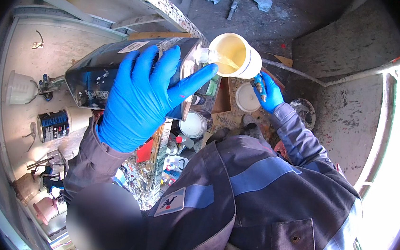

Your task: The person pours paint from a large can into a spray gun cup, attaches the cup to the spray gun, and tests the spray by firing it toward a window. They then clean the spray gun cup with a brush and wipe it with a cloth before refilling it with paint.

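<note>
My left hand (138, 98), in a blue glove, lies spread over a large dark metal can (97, 71) and holds it tipped on its side. The can's spout (207, 55) reaches the mouth of a white plastic cup (252, 65). A pale yellowish liquid (229, 62) runs down inside the cup. Below the cup, my right hand (272, 94), also gloved in blue, is closed round what looks like a spray gun (260, 87) with metal fittings. The cup appears to sit on this gun. My fingers hide most of its body.
A white lidded bucket (193, 124) and a round white lid (248, 98) are below. To the left, a translucent cup (21, 88) and a dark-labelled tub (54, 126) stand on a pale surface. A pipe (356, 77) crosses at the right. Crumpled scraps (263, 4) lie at the far side.
</note>
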Action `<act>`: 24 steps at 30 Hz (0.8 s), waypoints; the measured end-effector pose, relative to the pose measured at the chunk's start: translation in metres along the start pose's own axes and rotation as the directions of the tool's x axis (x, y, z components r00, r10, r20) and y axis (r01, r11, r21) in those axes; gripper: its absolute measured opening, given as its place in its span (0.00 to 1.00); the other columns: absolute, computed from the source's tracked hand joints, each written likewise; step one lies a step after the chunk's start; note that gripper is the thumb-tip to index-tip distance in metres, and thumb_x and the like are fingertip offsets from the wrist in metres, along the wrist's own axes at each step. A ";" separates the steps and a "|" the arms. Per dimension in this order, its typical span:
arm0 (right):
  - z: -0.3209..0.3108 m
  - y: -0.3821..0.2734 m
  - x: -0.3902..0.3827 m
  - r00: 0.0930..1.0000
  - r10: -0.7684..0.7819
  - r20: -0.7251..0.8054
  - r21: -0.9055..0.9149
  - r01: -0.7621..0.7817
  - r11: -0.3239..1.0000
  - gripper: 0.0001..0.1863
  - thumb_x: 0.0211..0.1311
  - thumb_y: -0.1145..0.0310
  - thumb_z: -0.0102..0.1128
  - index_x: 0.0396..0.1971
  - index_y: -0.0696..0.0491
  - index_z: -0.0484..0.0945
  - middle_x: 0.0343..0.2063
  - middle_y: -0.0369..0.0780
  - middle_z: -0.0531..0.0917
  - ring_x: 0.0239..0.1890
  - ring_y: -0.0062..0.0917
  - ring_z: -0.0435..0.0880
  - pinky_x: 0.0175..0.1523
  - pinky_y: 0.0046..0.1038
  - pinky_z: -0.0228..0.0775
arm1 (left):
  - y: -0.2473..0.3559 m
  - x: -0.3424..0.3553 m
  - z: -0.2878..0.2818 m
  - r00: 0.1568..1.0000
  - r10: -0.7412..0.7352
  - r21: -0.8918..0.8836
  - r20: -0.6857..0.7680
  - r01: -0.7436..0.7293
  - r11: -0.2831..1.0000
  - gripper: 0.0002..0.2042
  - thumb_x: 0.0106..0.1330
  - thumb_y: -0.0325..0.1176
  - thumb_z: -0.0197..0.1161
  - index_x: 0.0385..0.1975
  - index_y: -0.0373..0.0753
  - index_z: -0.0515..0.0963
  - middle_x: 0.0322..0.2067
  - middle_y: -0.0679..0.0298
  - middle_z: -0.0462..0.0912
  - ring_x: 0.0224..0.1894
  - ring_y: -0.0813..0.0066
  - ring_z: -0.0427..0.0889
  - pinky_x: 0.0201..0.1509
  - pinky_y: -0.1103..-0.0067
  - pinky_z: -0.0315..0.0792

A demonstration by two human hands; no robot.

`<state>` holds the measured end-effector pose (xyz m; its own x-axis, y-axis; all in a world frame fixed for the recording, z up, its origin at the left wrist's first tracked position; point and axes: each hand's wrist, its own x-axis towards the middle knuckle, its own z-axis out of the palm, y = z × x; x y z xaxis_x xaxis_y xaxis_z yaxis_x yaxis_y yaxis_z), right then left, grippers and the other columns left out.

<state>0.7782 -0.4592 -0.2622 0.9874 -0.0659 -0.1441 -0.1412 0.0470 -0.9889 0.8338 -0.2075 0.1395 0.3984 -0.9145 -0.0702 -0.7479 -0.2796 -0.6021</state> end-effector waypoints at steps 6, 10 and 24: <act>0.006 0.006 0.003 1.000 0.030 0.000 0.023 -0.030 0.999 0.28 0.65 0.75 0.55 0.64 0.58 0.61 0.56 0.46 0.75 0.56 0.30 0.77 0.59 0.29 0.71 | -0.006 -0.014 0.006 0.996 -0.078 -0.249 0.044 0.087 0.965 0.51 0.36 0.37 0.78 0.68 0.53 0.63 0.61 0.49 0.64 0.59 0.47 0.68 0.61 0.59 0.66; 0.011 -0.017 -0.005 0.999 -0.034 0.035 -0.047 0.036 0.998 0.29 0.63 0.76 0.57 0.64 0.57 0.62 0.55 0.45 0.76 0.54 0.29 0.78 0.58 0.29 0.71 | -0.021 -0.037 0.027 0.974 -0.226 -0.484 -0.009 0.193 0.853 0.48 0.40 0.43 0.78 0.67 0.47 0.64 0.61 0.50 0.64 0.58 0.47 0.69 0.61 0.60 0.68; 0.024 -0.024 -0.009 0.974 -0.213 0.083 -0.168 0.224 0.960 0.28 0.61 0.75 0.61 0.62 0.57 0.65 0.50 0.46 0.81 0.53 0.34 0.81 0.54 0.32 0.73 | -0.044 -0.057 0.174 0.175 -0.966 -0.842 -0.192 0.475 0.254 0.56 0.36 0.39 0.86 0.65 0.31 0.55 0.60 0.50 0.62 0.61 0.58 0.65 0.67 0.63 0.61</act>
<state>0.7740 -0.4353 -0.2366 0.9973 0.0081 0.0736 0.0740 -0.1374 -0.9877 0.9362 -0.0924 0.0314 0.6898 0.0537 0.7220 -0.4477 -0.7521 0.4837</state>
